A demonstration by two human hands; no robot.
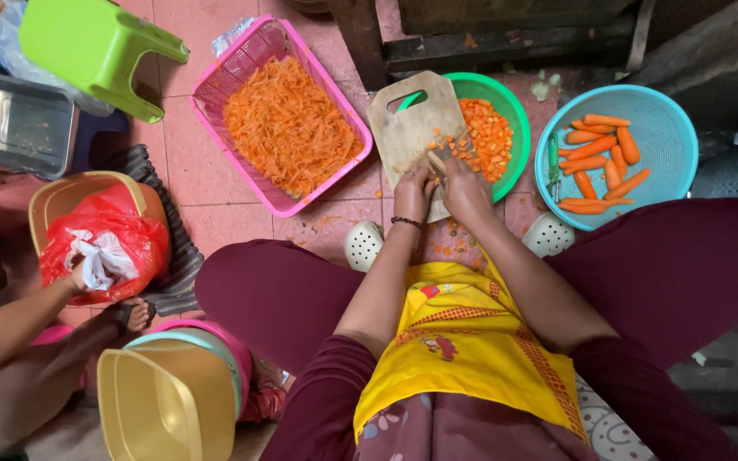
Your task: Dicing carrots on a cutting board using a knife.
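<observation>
A wooden cutting board [407,124] rests tilted on the rim of a green bowl [514,115] holding diced carrot [486,137]. My left hand [412,189] presses a carrot piece [434,162] against the board's near edge. My right hand [465,189] sits right beside it, closed on what looks like a knife handle; the blade is mostly hidden. Small carrot cubes lie on the board by my fingers.
A pink basket [258,51] of shredded carrot stands left of the board. A blue colander [668,128] with whole peeled carrots and a green peeler [553,158] is at right. Another person's hand [79,277] reaches a red bag [108,235] in a tan tub. Green stool, metal tray far left.
</observation>
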